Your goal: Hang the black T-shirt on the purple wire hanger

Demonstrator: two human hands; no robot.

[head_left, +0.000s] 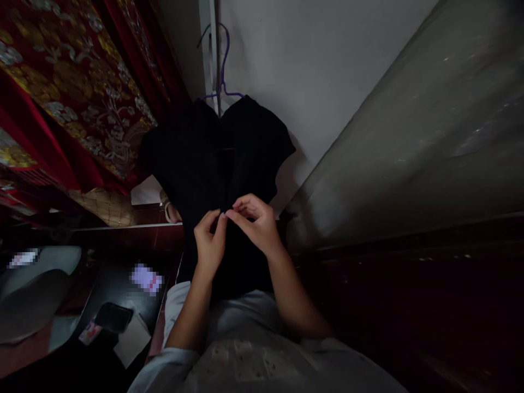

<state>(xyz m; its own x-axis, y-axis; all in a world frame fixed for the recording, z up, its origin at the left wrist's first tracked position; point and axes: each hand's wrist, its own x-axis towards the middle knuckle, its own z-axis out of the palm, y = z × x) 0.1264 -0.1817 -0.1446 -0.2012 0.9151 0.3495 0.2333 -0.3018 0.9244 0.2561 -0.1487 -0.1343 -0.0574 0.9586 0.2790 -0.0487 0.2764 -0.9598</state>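
Observation:
A black short-sleeved garment (pixel 204 158) hangs on a purple hanger (pixel 223 82) against a white wall. My left hand (pixel 208 243) and my right hand (pixel 256 224) meet at the middle of its front, about waist height. Both hands are closed in a pinch on the dark cloth at the garment's centre line. What lies between the fingertips is too dark to make out beyond the cloth itself.
A red and gold patterned cloth (pixel 69 76) hangs at the left. A dark table (pixel 123 295) below it carries a black phone-like object (pixel 113 316) and papers. A grey panel (pixel 409 147) slants at the right, above dark wood.

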